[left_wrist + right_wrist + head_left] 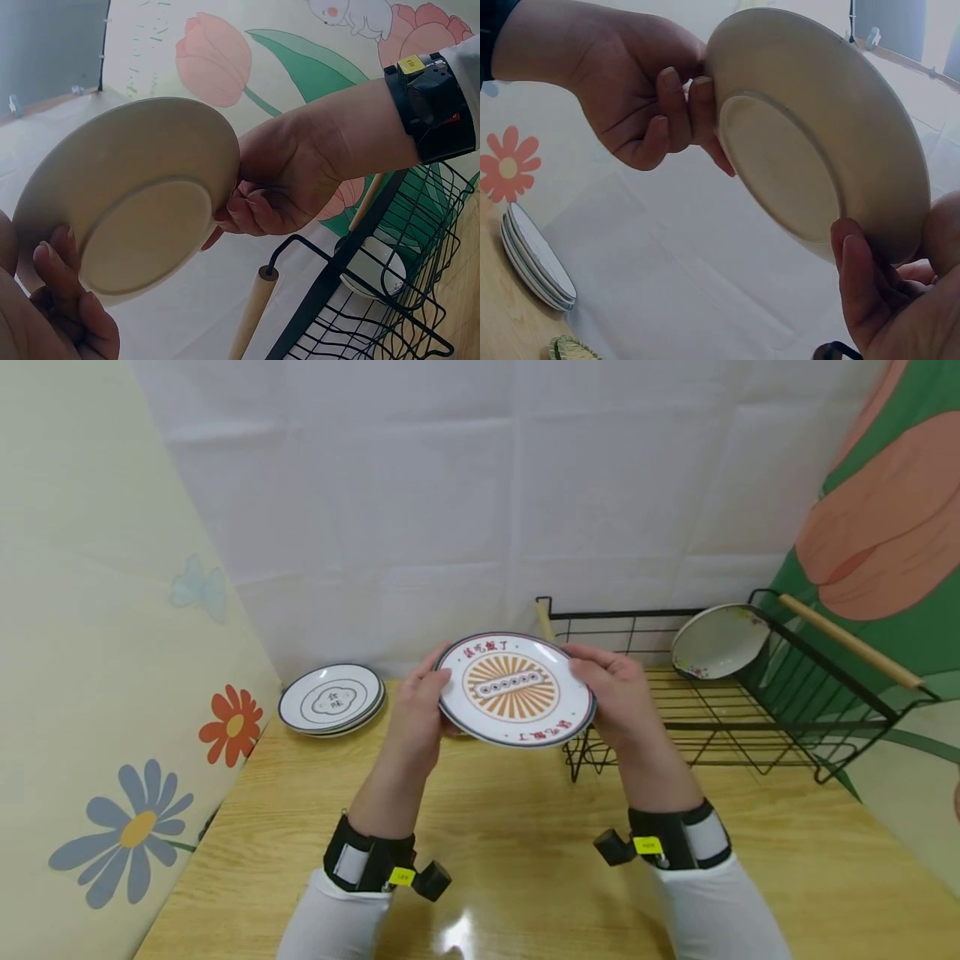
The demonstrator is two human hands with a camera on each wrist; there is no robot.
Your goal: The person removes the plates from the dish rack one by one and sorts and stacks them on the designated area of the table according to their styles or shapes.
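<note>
Between my two hands, a white plate (517, 690) with a blue rim, an orange sunburst and red characters is held above the table. My left hand (417, 700) pinches its left edge, thumb on top and fingers beneath. On the opposite edge, my right hand (617, 692) grips in the same way. Both wrist views show the plate's plain underside (150, 232) and raised foot ring, with curled fingertips against it. Left of the hands, a small stack of plates (332, 699) lies on the table, the top one bearing a dark emblem.
A black wire dish rack (720, 727) with wooden handles stands at the right. Inside it a white bowl (720, 642) leans at the back. A green-edged item (571, 349) partly shows on the wooden table (495, 835). White cloth (420, 510) hangs behind.
</note>
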